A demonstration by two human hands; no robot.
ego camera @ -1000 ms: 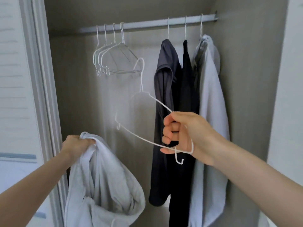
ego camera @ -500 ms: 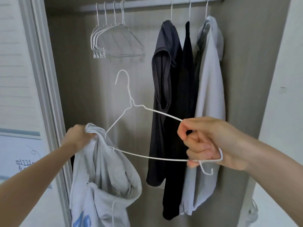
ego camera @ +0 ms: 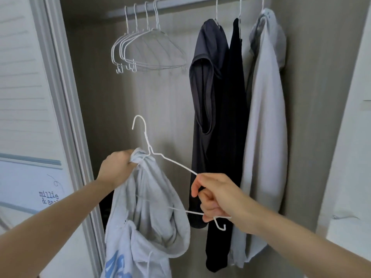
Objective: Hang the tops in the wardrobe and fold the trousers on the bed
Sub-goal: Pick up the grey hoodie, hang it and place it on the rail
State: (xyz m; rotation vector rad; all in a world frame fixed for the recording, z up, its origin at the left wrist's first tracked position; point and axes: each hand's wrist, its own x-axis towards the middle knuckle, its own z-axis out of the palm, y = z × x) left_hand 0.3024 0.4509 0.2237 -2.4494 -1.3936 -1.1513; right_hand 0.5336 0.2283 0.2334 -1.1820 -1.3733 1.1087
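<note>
My left hand (ego camera: 117, 170) grips a bunch of fabric at the top of a light grey hoodie (ego camera: 146, 219) with blue print and a drawstring, which hangs down in front of the open wardrobe. My right hand (ego camera: 215, 197) holds the right end of a white wire hanger (ego camera: 172, 163). The hanger's left end sits inside the hoodie's opening, and its hook points up just beside my left hand. On the rail hang a dark grey top (ego camera: 208, 109), a black garment (ego camera: 234, 125) and a pale grey top (ego camera: 265, 121).
Several empty white wire hangers (ego camera: 144, 49) hang on the rail at the upper left. The wardrobe's sliding door frame (ego camera: 66, 109) stands to the left, and a white wall panel (ego camera: 349, 157) to the right. Bare rail space lies between the empty hangers and the hung clothes.
My right hand has lowered the hanger and moved it left, so that its left end went into the hoodie's opening. My left hand has raised the hoodie towards the hanger's neck.
</note>
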